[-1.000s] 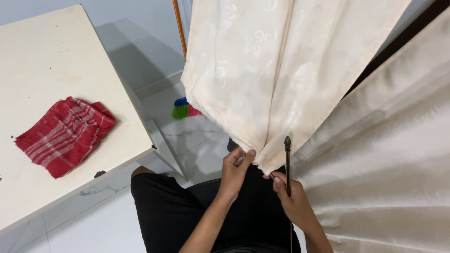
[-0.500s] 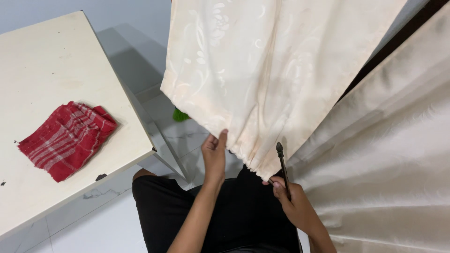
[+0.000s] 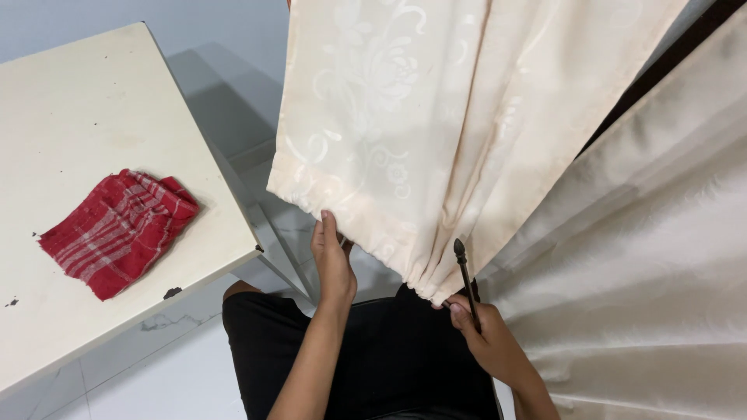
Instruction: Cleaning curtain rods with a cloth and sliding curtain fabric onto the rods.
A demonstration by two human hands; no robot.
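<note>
A cream curtain point(image 3: 405, 132) with a woven floral pattern hangs in soft folds, its gathered bottom hem bunched at the lower end. A thin dark rod point(image 3: 466, 281) with a pointed finial stands nearly upright just beside that gathered hem, tip up, its lower part hidden.

Two bare hands, one left hand point(image 3: 333, 260) and one right hand point(image 3: 486, 338), one thin black rod point(image 3: 465, 280), two cream curtain panels, one patterned panel point(image 3: 436, 124) and one plain panel point(image 3: 654, 257), one white table point(image 3: 85, 117), one red striped cloth point(image 3: 117, 229) were counted.
</note>
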